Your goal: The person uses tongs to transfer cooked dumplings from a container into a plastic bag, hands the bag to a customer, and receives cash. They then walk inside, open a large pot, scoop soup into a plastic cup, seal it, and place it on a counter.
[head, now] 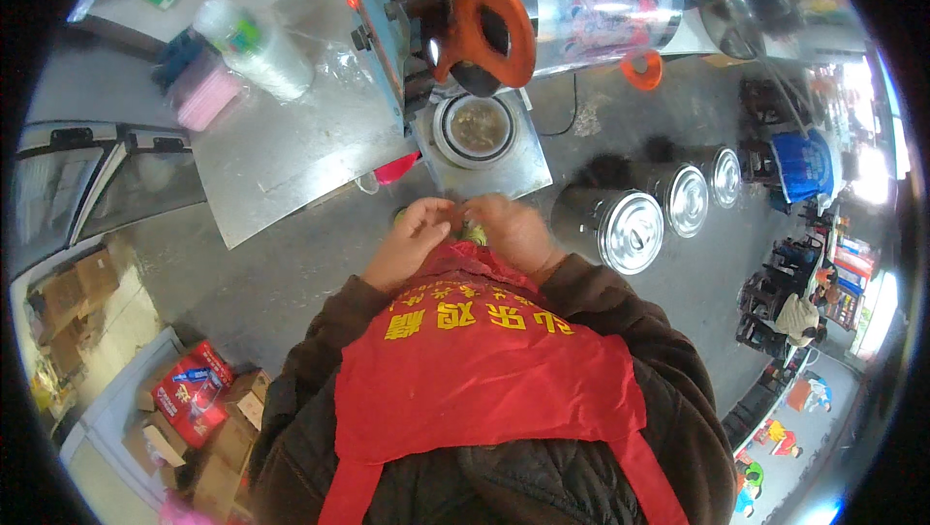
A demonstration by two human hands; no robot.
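My left hand [408,240] and my right hand [517,234] are close together in front of the red apron [487,387], their fingertips nearly meeting. The right hand is blurred. A small reddish patch shows between the fingers, and I cannot tell whether it is a held thing or part of the fingers. Just beyond the hands, a round pot of cloudy brownish liquid [477,127] is set in a square metal stand [501,180]. Above the pot, an orange metal handle [501,31] juts from a machine with a blue-grey metal plate [374,24].
A steel-topped table [312,162] at left bears a plastic-wrapped white roll [265,53] and a pink packet [209,98]. Several cardboard boxes [218,463] lie at lower left. Three lidded steel drums [632,231] stand on the floor at right. A second orange handle [642,72] is at upper right.
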